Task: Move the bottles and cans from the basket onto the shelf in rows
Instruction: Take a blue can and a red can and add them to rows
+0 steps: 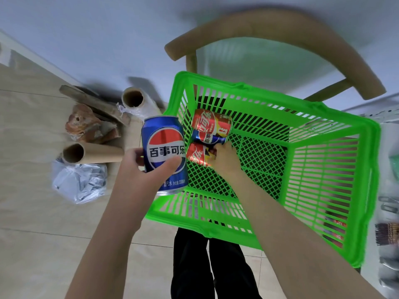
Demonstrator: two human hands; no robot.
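A green plastic basket (323,169) stands on a wooden chair in front of me. My left hand (146,169) grips an upright blue Pepsi can (164,145) just outside the basket's left wall. Three cans lie on their sides at the basket's left end: a red Coca-Cola can (210,121) farthest, a blue Pepsi can (208,138) in the middle, and a red Coca-Cola can (197,155) nearest. My right hand (224,158) reaches into the basket and its fingers curl round the end of the nearest red can. The shelf shows only as a blurred strip (388,212) at the right edge.
The wooden chair's curved backrest (269,29) arcs beyond the basket. On the floor at left lie cardboard tubes (90,153), a plastic-wrap roll (133,100), a crumpled plastic bag (79,182) and rubble (86,124). My dark trouser legs (211,266) stand below the basket.
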